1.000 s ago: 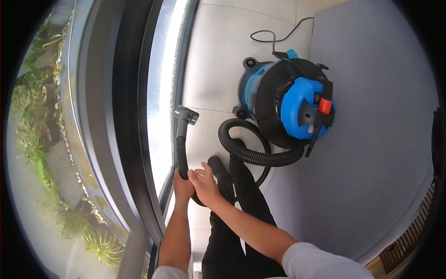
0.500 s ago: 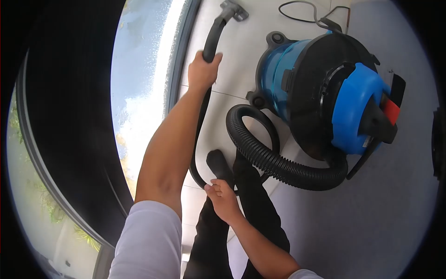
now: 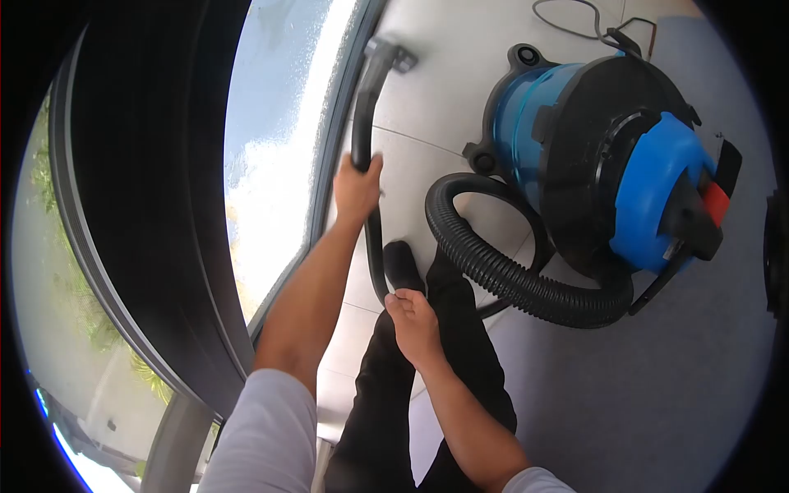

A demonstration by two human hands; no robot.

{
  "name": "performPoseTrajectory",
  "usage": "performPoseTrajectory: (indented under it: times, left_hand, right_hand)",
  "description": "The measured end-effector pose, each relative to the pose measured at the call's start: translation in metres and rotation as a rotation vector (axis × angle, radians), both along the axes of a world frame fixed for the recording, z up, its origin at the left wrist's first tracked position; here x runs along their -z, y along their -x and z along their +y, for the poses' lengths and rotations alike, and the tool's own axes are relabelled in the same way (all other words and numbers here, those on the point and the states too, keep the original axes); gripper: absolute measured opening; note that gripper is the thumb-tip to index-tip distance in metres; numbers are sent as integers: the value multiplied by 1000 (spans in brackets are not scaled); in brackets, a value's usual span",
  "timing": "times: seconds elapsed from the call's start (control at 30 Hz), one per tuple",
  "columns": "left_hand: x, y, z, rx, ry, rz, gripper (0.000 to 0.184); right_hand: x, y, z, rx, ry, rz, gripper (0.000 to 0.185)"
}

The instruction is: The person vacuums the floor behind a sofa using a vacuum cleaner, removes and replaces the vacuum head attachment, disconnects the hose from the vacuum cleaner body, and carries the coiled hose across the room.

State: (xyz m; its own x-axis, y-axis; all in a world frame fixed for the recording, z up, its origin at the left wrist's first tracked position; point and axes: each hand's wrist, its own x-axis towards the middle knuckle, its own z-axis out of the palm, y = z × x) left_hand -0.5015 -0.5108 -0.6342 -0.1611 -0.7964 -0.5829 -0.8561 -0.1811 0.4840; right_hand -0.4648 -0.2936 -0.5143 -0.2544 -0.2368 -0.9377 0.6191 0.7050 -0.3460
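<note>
My left hand [image 3: 357,191] is wrapped around the black vacuum wand [image 3: 363,135], which slants up toward the floor nozzle [image 3: 393,56]. The nozzle is motion-blurred on the tiles beside the door track. Lower down, my right hand [image 3: 416,327] has its fingers closed at the black vacuum hose [image 3: 376,255], over my legs; the fingers partly hide the hose. Past this hand the hose passes over my leg and loops into a thick ribbed section [image 3: 509,279]. That joins the wet-dry vacuum cleaner [image 3: 596,164], with its translucent blue tank, black body and blue top, at the right.
Pale floor tiles [image 3: 411,107] lie ahead, with a glass door and its dark frame [image 3: 329,156] along the left. A power cord [image 3: 567,31] curls behind the vacuum. Grey flooring [image 3: 625,403] spreads at the right. My dark-clad foot [image 3: 401,264] is between the hands.
My left hand has drawn the wand and nozzle back toward me, with the nozzle now closer to the door track. My right hand has moved slightly up and right in view.
</note>
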Motion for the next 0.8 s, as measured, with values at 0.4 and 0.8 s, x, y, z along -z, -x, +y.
performPoseTrajectory:
  times: [0.4, 0.8]
  left_hand:
    - [-23, -230, 139, 202, -294, -162, 44]
    - [-14, -163, 106, 119, -259, -144, 42]
  right_hand:
    - [-8, 16, 0, 1, -19, -44, 48]
    - [-7, 8, 3, -40, -8, 37, 48]
